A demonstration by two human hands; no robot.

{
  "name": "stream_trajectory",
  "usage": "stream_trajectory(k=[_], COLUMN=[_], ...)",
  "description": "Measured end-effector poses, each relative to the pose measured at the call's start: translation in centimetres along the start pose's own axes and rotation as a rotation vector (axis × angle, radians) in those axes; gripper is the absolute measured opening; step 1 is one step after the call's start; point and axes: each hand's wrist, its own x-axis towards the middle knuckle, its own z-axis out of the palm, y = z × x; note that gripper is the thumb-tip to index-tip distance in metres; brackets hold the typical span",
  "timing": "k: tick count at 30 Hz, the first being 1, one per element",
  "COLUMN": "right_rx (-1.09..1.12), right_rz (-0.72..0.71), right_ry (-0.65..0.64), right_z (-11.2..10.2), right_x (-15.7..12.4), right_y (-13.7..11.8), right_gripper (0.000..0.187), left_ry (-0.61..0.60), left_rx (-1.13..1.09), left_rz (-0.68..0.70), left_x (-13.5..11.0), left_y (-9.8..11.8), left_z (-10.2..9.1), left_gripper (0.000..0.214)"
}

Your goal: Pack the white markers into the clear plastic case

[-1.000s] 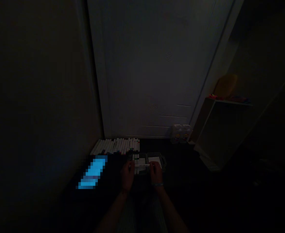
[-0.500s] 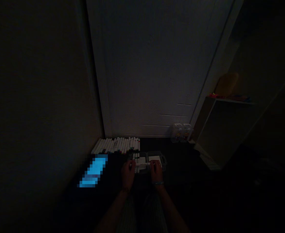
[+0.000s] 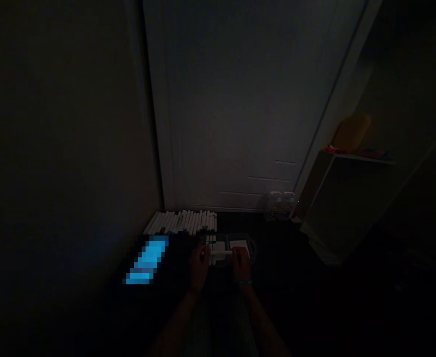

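white marker [image 3: 221, 253], white markers [image 3: 181, 222] w/ coloured ends, blocky blue screen [image 3: 146, 260], yellow shelf item [image 3: 352, 133]

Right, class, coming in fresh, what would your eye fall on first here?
The glowing blue patch left of the hands stands out first. Next comes the row of white markers at the foot of the door. Below it, the left hand and right hand hold a white marker over an open case.

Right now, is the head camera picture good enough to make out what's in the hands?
Head view: very dark and grainy, though the white marker stands out; the left hand and right hand are dim, their fingers soft, and a blocky bright blue patch glares beside them.
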Motion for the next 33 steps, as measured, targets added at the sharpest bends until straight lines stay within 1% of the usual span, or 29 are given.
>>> stream_trajectory(k=[8, 13, 18, 23, 28, 33], right_rx=[-0.023, -0.007, 0.018, 0.016, 0.003, 0.017], right_rz=[0.007, 0.001, 0.016, 0.017, 0.025, 0.011], right_ry=[-0.013, -0.007, -0.029, -0.023, -0.05, -0.064], right_z=[-0.2, -0.1, 0.0, 0.2, 0.1, -0.1], right_x=[0.0, 0.1, -0.1, -0.1, -0.1, -0.1], right_y=[-0.4, -0.2, 0.0, 0.3, 0.4, 0.6], right_gripper=[0.024, 0.024, 0.025, 0.026, 0.027, 0.028], left_ry=[-0.022, -0.013, 0.009, -0.007, 0.023, 0.038], left_rx=[0.021, 0.007, -0.005, -0.003, 0.061, 0.036], left_rz=[-0.014, 0.001, -0.004, -0.001, 0.001, -0.025], left_x=[0.0, 0.0, -0.1, -0.2, -0.2, -0.3], left_y=[-0.2, -0.5, -0.3, -0.1, 0.1, 0.3], left_z=[0.1, 0.2, 0.1, 0.1, -0.1, -0.2], left_gripper=[0.03, 0.029, 0.028, 0.031, 0.029, 0.03])
